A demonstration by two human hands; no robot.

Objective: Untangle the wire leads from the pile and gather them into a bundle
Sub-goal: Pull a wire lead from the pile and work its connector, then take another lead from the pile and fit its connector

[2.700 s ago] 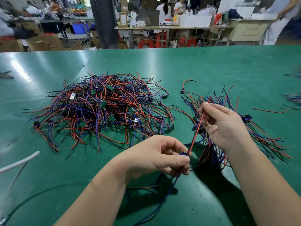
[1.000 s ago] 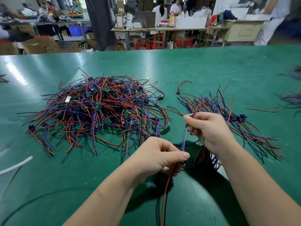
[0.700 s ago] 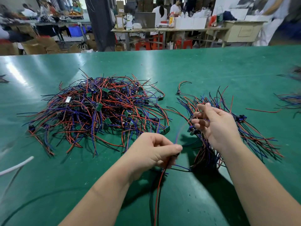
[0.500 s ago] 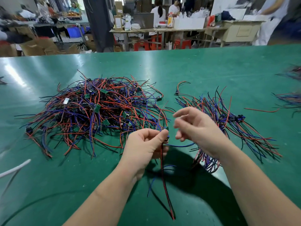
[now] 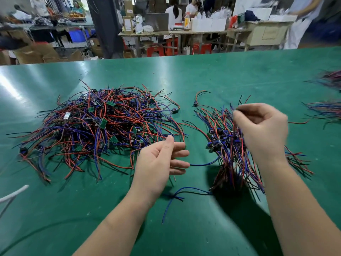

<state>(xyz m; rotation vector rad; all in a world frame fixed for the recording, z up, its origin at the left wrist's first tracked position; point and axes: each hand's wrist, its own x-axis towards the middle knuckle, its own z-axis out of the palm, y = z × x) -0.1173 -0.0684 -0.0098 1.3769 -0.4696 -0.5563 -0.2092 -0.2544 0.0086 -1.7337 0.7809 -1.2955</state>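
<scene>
Left hand (image 5: 158,163) is hovering open-fingered at the near-right edge of the tangled pile (image 5: 96,130), while right hand (image 5: 263,130), well apart, is pinching a lead (image 5: 239,109) (blurry) over the bundle (image 5: 228,154) lying right of it on the green table (image 5: 221,74).

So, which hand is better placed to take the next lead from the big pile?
Left, probably. The left hand is open and empty, beside the pile. The right hand is curled above the bundle, farther from the pile.
</scene>
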